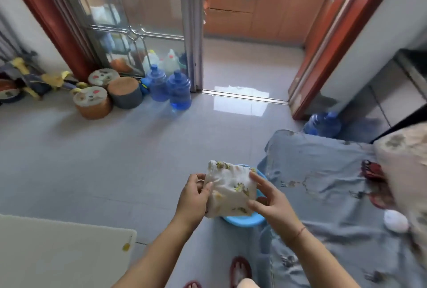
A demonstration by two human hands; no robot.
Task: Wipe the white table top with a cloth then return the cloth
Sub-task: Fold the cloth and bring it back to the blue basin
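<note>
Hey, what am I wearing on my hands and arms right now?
No gloves or sleeves in view: the left hand and right hand are bare, forearms too. A thin red string bracelet circles the right wrist. No rings or watch visible.

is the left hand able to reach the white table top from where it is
Probably yes. The left hand grips the cloth together with the right hand over a blue basin, and the white table top lies just to its lower left, with nothing visible standing between them.
</note>
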